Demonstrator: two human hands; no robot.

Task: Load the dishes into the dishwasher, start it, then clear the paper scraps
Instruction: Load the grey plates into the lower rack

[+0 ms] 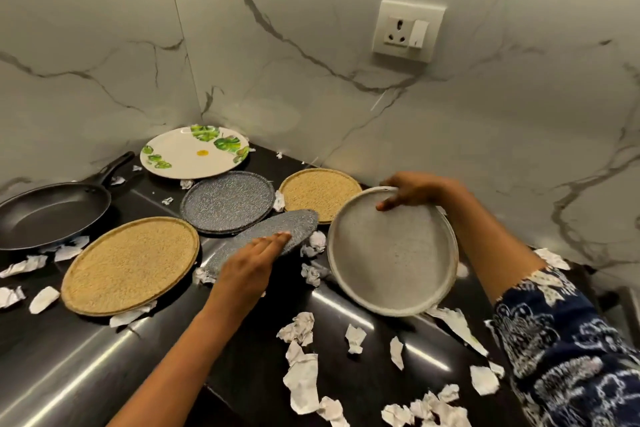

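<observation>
Around, paper scraps [301,381], pan [52,215], speckled plate [294,220], pale plate [391,253]

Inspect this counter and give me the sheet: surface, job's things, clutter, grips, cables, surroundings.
Surface: glossy black counter, strewn with paper.
Job's things: leaf plate, flat grey plate, near tan plate, far tan plate and pan lie on it; tilted grey plate and pale plate are under hands; dishwasher not seen.
Clutter: torn scraps all over, some between plates.
Grips: left hand lays straight fingers on tilted grey plate, thumb hidden; right hand grips pale plate's far rim, plate tipped up.
Cables: nothing seen.
Surroundings: marble wall with an empty socket.
</observation>
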